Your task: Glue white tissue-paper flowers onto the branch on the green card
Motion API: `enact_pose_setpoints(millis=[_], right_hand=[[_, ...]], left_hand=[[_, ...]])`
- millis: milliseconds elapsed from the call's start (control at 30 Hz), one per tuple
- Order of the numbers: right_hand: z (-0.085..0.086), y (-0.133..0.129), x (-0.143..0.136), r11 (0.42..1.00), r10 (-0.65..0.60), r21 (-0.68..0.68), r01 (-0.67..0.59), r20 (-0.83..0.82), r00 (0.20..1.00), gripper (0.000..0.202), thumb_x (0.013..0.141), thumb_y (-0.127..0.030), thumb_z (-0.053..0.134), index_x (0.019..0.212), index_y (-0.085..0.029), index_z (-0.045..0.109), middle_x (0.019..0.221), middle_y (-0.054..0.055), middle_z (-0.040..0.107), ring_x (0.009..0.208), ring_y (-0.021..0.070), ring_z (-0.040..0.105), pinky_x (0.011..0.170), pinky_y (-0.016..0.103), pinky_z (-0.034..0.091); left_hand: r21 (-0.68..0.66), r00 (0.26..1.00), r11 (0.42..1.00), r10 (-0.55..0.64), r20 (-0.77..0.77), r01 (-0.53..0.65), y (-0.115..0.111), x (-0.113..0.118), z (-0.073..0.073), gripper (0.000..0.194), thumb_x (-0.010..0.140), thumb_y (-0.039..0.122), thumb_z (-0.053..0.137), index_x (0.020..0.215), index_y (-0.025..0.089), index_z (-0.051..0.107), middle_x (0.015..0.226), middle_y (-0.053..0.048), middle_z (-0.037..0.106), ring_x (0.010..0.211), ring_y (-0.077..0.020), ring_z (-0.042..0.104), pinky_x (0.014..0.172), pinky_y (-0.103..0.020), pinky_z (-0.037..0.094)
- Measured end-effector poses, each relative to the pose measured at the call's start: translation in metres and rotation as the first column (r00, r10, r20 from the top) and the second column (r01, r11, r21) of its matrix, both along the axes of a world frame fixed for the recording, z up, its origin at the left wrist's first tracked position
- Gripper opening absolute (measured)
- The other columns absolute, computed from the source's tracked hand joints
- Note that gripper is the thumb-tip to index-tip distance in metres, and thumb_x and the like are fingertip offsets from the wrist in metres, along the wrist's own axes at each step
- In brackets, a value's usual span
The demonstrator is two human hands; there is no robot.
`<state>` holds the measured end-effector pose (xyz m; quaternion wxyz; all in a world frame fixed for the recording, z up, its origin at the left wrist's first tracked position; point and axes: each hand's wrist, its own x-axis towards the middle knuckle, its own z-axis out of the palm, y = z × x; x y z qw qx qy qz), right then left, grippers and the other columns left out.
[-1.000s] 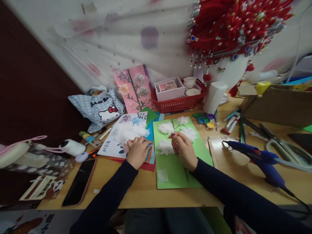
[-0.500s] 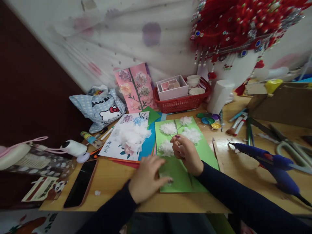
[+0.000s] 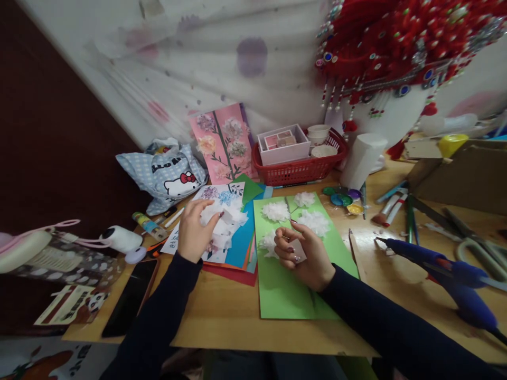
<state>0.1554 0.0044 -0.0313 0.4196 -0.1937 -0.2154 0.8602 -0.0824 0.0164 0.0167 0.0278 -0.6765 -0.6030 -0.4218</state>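
My left hand (image 3: 197, 230) is over the left edge of a loose pile of white tissue pieces (image 3: 226, 224), thumb and fingers apart. The pile lies on a white sheet with painted flowers (image 3: 236, 192). Above a green sheet (image 3: 281, 293) my right hand (image 3: 307, 255) is curled. Something small and pale shows between its fingers, too hidden to name. Fluffy white paper flowers (image 3: 276, 211) sit on the green sheet around a thin dark stem. The flower at the lower left is partly behind my right hand.
At the right lie a blue glue gun (image 3: 439, 266), large scissors (image 3: 481, 250) and brushes (image 3: 386, 211). A red basket (image 3: 297, 170) stands at the back. The phone (image 3: 131, 298) and patterned bag (image 3: 170, 177) are at the left.
My left hand has moved up and left, from the green sheet's left edge to the tissue pile. My right hand stays over the green sheet, slightly turned.
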Motion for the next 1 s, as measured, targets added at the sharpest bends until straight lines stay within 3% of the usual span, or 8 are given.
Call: enact_pose_setpoints(millis=[67, 167, 233, 400, 533, 667, 833, 1000], right_hand=[[0.001, -0.001, -0.001, 0.999, -0.027, -0.023, 0.027, -0.002, 1.000, 0.031, 0.077, -0.047, 0.061, 0.075, -0.016, 0.060, 0.058, -0.006, 0.037, 0.043, 0.0049, 0.022, 0.038, 0.018, 0.015], [0.003, -0.003, -0.002, 0.996, -0.060, -0.068, 0.061, 0.015, 0.998, 0.034, 0.075, -0.049, 0.064, 0.081, -0.016, 0.062, 0.064, -0.003, 0.046, 0.048, 0.0064, 0.034, 0.041, 0.018, 0.023], [0.003, -0.003, -0.003, 0.994, -0.066, -0.079, 0.069, 0.037, 0.997, 0.036, 0.076, -0.052, 0.064, 0.083, -0.017, 0.062, 0.067, -0.001, 0.051, 0.051, 0.0088, 0.042, 0.045, 0.020, 0.032], [0.001, -0.006, -0.005, 0.998, -0.052, -0.030, 0.055, 0.072, 0.996, 0.040, 0.079, -0.057, 0.061, 0.090, -0.018, 0.062, 0.071, 0.000, 0.058, 0.061, 0.0131, 0.055, 0.060, 0.025, 0.045], [-0.001, -0.008, -0.008, 1.000, -0.020, 0.003, 0.020, 0.065, 0.998, 0.042, 0.081, -0.059, 0.059, 0.093, -0.018, 0.061, 0.076, 0.002, 0.062, 0.069, 0.0160, 0.061, 0.066, 0.027, 0.047], [0.000, -0.009, -0.007, 1.000, 0.004, -0.022, -0.002, 0.052, 0.999, 0.044, 0.082, -0.059, 0.057, 0.098, -0.018, 0.060, 0.077, 0.003, 0.062, 0.072, 0.0173, 0.062, 0.067, 0.028, 0.048], [0.001, -0.009, -0.005, 0.998, 0.011, -0.056, -0.010, 0.015, 1.000, 0.045, 0.085, -0.059, 0.052, 0.101, -0.018, 0.059, 0.081, 0.003, 0.060, 0.068, 0.0163, 0.060, 0.065, 0.030, 0.049], [0.001, -0.008, -0.005, 0.999, 0.008, -0.053, -0.007, 0.004, 1.000, 0.045, 0.085, -0.060, 0.051, 0.101, -0.018, 0.058, 0.085, 0.004, 0.061, 0.067, 0.0149, 0.058, 0.065, 0.029, 0.049]], left_hand=[[0.157, 1.000, 0.987, -0.021, -0.004, 0.021, -0.002, 0.016, 0.000, 0.010, 0.086, 0.022, 0.056, 0.091, 0.019, 0.065, 0.095, -0.006, 0.066, 0.091, -0.0195, 0.062, 0.077, -0.032, 0.050], [0.210, 0.928, 0.906, -0.345, -0.139, 0.368, -0.017, 0.057, -0.014, 0.010, 0.089, 0.020, 0.056, 0.083, 0.020, 0.064, 0.079, -0.001, 0.069, 0.078, -0.0158, 0.062, 0.077, -0.032, 0.048], [0.168, 0.854, 0.841, -0.484, -0.191, 0.514, -0.026, 0.081, -0.027, 0.008, 0.088, 0.026, 0.061, 0.084, 0.020, 0.065, 0.079, -0.002, 0.071, 0.078, -0.0168, 0.061, 0.076, -0.034, 0.045], [0.048, 0.886, 0.887, -0.453, -0.095, 0.459, -0.034, 0.101, -0.047, 0.014, 0.083, 0.034, 0.067, 0.086, 0.020, 0.069, 0.087, -0.005, 0.074, 0.094, -0.0242, 0.059, 0.085, -0.042, 0.041], [0.057, 0.878, 0.881, -0.473, 0.073, 0.470, -0.032, 0.093, -0.046, 0.014, 0.087, 0.020, 0.060, 0.074, 0.022, 0.066, 0.074, -0.001, 0.073, 0.086, -0.0205, 0.060, 0.085, -0.041, 0.043], [0.044, 0.871, 0.888, -0.457, 0.183, 0.457, -0.034, 0.089, -0.044, 0.011, 0.084, 0.022, 0.061, 0.074, 0.022, 0.063, 0.074, 0.000, 0.071, 0.082, -0.0199, 0.060, 0.082, -0.039, 0.043], [0.054, 0.876, 0.881, -0.473, 0.088, 0.470, -0.040, 0.090, -0.044, 0.015, 0.079, 0.038, 0.066, 0.081, 0.023, 0.064, 0.090, -0.005, 0.070, 0.094, -0.0246, 0.059, 0.089, -0.044, 0.039], [0.073, 0.902, 0.900, -0.432, 0.020, 0.430, -0.043, 0.090, -0.043, 0.010, 0.081, 0.033, 0.064, 0.079, 0.024, 0.065, 0.094, -0.005, 0.068, 0.099, -0.0254, 0.056, 0.092, -0.045, 0.037]])
